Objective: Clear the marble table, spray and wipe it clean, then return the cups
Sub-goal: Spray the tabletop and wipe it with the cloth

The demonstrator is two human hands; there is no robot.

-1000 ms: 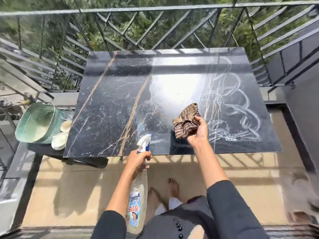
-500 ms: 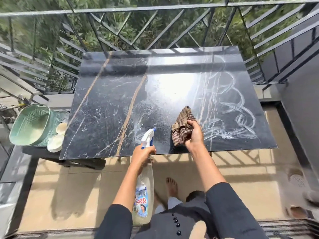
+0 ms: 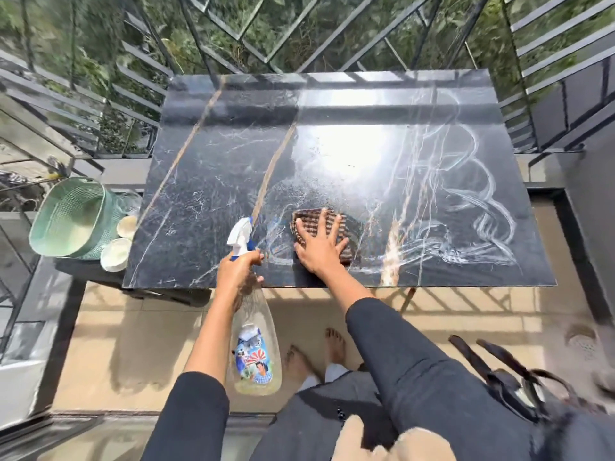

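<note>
Marble table [image 3: 216, 181] streaked — right hand [image 3: 321, 247] flat on cloth [image 3: 349, 227]; left hand [image 3: 238, 271] grips spray bottle [image 3: 254, 344]; balcony railing [image 3: 143, 56] behind.

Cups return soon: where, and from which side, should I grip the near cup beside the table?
Probably pinch the rim of the near cup from above, near side: mouth faces up, the basket crowds its left, the table edge borders its right.

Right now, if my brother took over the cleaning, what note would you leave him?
Left hand grips the spray bottle at the table's near edge.
Right hand presses the cloth flat on the marble table, fingers spread.
Done: table cleared, sprayed; cups sit off its left side by the green basket.
Left: wipe away the white streaks on the right, return the cups.
</note>
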